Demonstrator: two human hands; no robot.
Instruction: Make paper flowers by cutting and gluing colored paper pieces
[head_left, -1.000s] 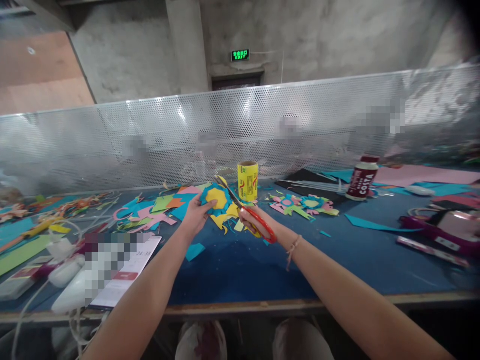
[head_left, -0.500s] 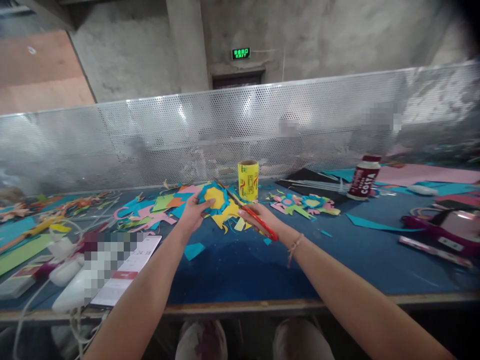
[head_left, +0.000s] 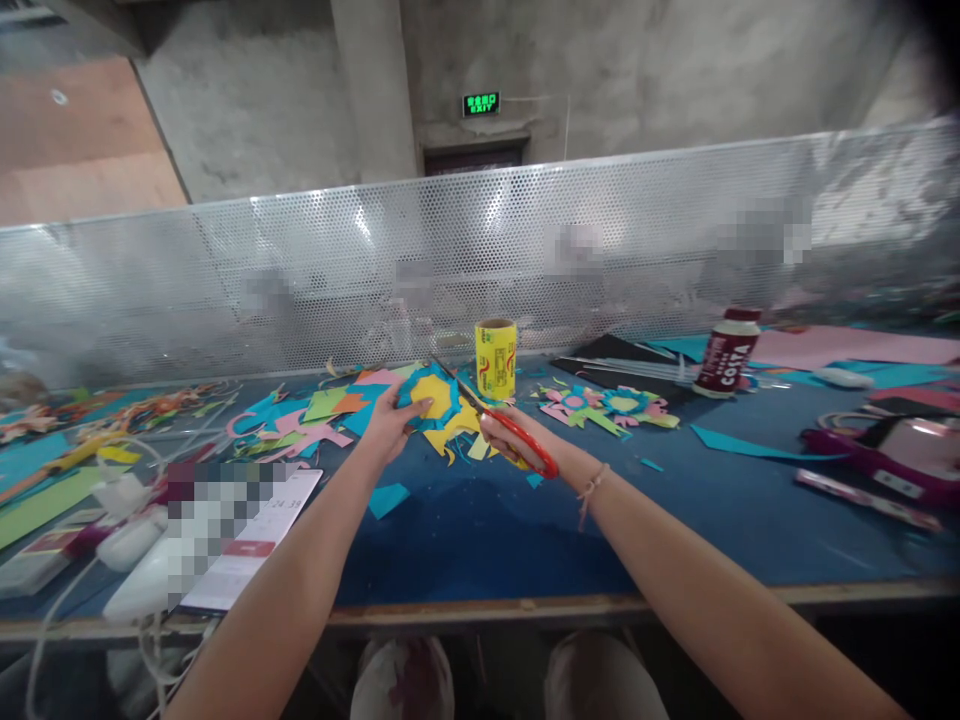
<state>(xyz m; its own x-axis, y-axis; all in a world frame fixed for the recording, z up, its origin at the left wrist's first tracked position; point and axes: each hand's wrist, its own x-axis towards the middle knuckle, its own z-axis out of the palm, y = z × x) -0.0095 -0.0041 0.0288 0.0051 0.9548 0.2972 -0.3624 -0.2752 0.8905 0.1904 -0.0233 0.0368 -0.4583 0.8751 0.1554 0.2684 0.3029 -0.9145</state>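
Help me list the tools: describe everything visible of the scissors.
The scissors have glossy, plastic-looking red handles and dark, metal-looking blades. The right hand grips and partly hides the handles, and the blades point forward and leftward by the blue-and-yellow paper flower. Whether they touch its edge or stand open is unclear.

Both forearms stretch forward, bare, angling inward until the two hands sit close together without touching. From here I see the left forearm (head_left: 307, 570) slanting in to a left hand (head_left: 390, 420) held in a pinch, its thumb (head_left: 421, 407) pointing toward the other hand. The right forearm (head_left: 682, 570) mirrors that slant, its wrist (head_left: 574, 464) fairly straight, and the right hand (head_left: 514, 432) is curled into a grip, fingers partly hidden.
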